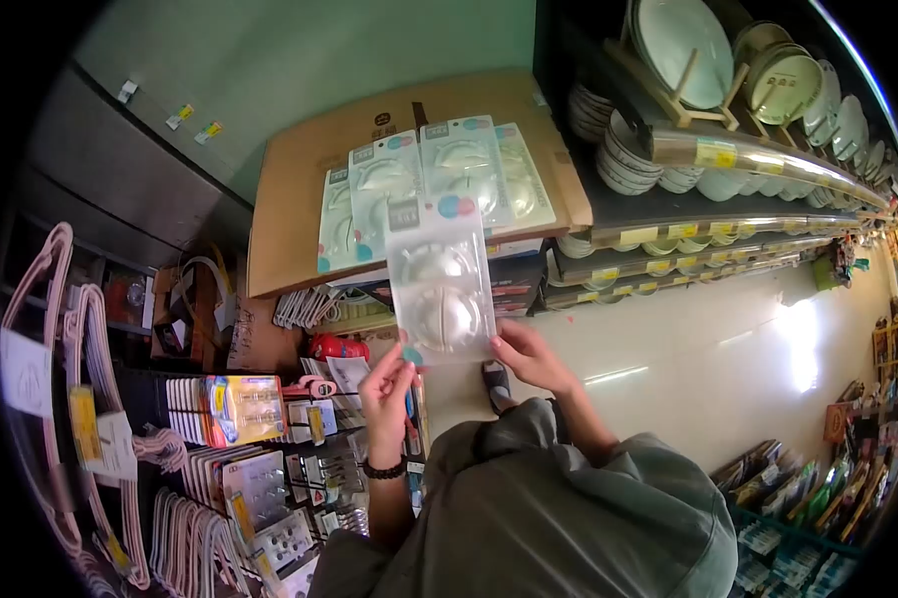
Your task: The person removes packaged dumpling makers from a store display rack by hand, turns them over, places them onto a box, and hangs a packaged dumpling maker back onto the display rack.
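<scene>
Both hands hold one blister pack point(439, 284) upright in front of me, with two round, pearly domed pieces under clear plastic and a pink and blue print at the top. My left hand point(384, 389) pinches its lower left corner, a dark beaded bracelet on that wrist. At the lower right edge, my right hand point(531, 356) grips it between thumb and fingers. Behind it, several similar packs lie overlapping on a brown cardboard box point(299, 219); the held pack partly covers them.
Shelves of bowls point(628, 159) and upright plates point(683, 50) run along the right. Pink hangers point(45, 289) and hanging packaged goods point(245, 409) fill the left side. A tiled floor point(668, 369) stretches to the right, with more packaged goods point(798, 488) at lower right.
</scene>
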A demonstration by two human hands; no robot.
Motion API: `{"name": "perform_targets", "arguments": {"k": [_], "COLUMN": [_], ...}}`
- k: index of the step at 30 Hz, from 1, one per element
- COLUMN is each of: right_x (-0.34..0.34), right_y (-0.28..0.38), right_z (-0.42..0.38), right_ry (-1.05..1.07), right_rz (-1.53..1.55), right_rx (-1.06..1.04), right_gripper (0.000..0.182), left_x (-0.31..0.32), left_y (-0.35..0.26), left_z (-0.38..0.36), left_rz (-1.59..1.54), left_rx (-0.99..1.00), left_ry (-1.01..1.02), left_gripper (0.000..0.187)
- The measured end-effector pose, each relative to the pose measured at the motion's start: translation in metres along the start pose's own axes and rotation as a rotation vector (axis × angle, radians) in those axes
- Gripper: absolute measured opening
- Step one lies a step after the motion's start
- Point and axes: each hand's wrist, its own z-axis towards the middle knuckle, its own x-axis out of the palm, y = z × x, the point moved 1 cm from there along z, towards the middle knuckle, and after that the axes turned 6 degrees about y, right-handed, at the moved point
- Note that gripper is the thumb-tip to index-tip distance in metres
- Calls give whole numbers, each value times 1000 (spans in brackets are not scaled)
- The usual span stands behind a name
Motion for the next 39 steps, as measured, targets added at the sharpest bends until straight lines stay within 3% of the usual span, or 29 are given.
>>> {"name": "perform_targets", "arguments": {"k": [3,10,20,24,33,39], "right_x": [-7,-35,-27,-13,32,49], "right_y": [15,6,0,-1,-10,-3], "right_z": [38,80,87,85,79,30], "right_ry": [14,-14,-104,-206,-469,-580], "right_rz": [236,109,190,118,15,-92], "right_rx": [-89,13,154,158,168,70], "right_gripper": [18,23,22,23,22,21], "left_x": [3,8,-12,-28,-46,-28], "left_y": [-13,-7,1,18,31,22], "left_z": [46,105,122,134,140,137], "left_rz": [-7,-11,-1,-147,-157,-76], "left_rx": [41,-8,-205,-206,-203,-52], "left_ry": [-16,-24,244,302,401,592], "left_gripper": [40,35,19,16,13,16]}}
